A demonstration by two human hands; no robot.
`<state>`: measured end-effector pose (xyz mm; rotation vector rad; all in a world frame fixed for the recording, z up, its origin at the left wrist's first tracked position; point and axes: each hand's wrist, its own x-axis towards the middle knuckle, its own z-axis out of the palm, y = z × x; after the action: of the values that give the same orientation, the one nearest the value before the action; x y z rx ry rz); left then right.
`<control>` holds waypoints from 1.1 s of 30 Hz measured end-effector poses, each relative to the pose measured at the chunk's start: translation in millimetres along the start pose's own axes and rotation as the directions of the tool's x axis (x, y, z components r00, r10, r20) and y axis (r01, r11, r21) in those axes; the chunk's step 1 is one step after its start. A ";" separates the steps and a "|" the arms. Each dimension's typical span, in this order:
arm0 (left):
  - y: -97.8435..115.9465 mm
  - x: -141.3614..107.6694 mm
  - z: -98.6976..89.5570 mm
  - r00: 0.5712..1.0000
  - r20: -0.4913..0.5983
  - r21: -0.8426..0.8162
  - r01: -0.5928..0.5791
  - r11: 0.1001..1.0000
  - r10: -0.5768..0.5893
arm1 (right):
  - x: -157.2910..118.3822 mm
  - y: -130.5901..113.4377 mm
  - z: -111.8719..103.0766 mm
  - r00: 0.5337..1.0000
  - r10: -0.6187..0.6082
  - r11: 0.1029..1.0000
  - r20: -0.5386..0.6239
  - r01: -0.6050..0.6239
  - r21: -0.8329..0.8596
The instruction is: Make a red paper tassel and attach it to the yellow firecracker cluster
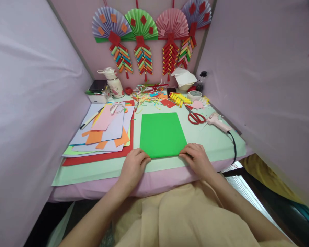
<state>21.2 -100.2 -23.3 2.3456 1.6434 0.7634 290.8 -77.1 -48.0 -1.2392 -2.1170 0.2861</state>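
Note:
A bright green sheet of paper point(161, 134) lies on the pale green table cover, close to the front edge. My left hand point(134, 165) has its fingers closed on the sheet's near left corner. At the near right corner, my right hand point(197, 159) pinches the paper between thumb and fingers. The near edge between both hands looks slightly raised or curled; whether it is folded I cannot tell.
Stacked coloured paper point(98, 137) sits at left with a pen point(92, 118) on top. Red-handled scissors point(196, 118) and a glue gun point(218, 122) lie at right. Paper scraps, yellow paper rolls point(179, 98) and a bottle point(115, 84) stand behind. Paper fans point(141, 24) hang on the wall.

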 end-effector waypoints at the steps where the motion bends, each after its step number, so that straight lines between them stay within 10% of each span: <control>1: -0.1 1.7 -1.8 1.000 0.022 -0.005 0.013 1.000 -0.013 | 0.4 0.6 -1.3 0.999 0.034 0.999 0.012 -0.034 0.005; 13: 1.5 40.9 -27.0 0.907 0.385 0.176 0.111 0.978 -0.172 | 22.2 0.3 -21.0 0.900 0.351 0.936 0.260 -0.328 -0.127; 23: 4.9 54.3 -30.2 0.859 0.481 0.350 -0.006 0.937 -0.174 | 38.5 2.1 -21.1 0.867 0.389 0.914 0.310 -0.320 -0.250; 33: 15.5 56.6 -11.8 0.881 0.465 0.043 0.073 0.996 -0.085 | 37.4 -1.3 -24.3 0.860 0.380 0.920 0.341 -0.313 -0.236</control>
<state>42.7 -55.9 10.7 2.2262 1.5201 0.1353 292.9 -49.7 -12.8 -1.7992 -2.2636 0.5506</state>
